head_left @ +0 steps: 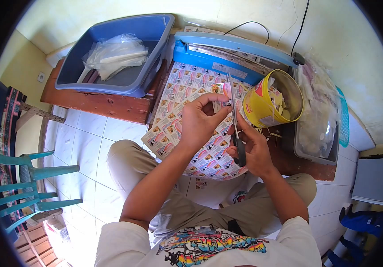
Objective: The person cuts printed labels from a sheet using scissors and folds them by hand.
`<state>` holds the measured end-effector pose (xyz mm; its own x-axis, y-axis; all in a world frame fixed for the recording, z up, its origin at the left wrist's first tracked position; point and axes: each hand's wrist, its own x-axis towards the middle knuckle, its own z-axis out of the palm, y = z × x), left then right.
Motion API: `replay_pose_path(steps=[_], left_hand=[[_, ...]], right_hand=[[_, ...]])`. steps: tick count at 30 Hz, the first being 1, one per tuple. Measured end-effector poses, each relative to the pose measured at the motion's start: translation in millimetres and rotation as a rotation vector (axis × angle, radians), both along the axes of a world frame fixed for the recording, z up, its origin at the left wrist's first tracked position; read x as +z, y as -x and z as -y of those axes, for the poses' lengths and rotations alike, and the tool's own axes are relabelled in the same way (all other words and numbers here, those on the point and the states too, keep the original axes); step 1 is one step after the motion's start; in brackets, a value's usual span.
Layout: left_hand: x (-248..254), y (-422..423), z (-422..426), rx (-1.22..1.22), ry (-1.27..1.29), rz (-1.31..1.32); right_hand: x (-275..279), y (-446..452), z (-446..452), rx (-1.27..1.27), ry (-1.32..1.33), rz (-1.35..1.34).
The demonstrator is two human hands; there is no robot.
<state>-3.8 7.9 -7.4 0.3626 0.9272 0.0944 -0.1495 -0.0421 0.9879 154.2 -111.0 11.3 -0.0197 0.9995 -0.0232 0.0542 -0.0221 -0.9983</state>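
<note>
My left hand pinches a small printed paper label between thumb and fingers, above the printed sheets. In my right hand is a pair of scissors with dark handles, its blades pointing away from me. The blades lie along the right edge of the label; whether they are parted I cannot tell. Beneath both hands spread large sheets of printed labels, their near edge hanging over my lap. Right of the scissors, a yellow tub leans towards me with small paper pieces inside.
A blue paper cutter stands behind the sheets. On the left, a blue bin holds plastic bags. At right, a grey bin contains more clear plastic. A green plastic chair stands on the tiled floor at far left.
</note>
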Motion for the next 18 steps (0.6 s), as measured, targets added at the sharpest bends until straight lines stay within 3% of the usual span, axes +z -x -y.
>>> replay_pose_path(steps=[18], left_hand=[[-1.0, 0.1, 1.6, -0.03, -0.021, -0.018]], right_hand=[[0.9, -1.7, 1.2, -0.016, -0.006, 0.005]])
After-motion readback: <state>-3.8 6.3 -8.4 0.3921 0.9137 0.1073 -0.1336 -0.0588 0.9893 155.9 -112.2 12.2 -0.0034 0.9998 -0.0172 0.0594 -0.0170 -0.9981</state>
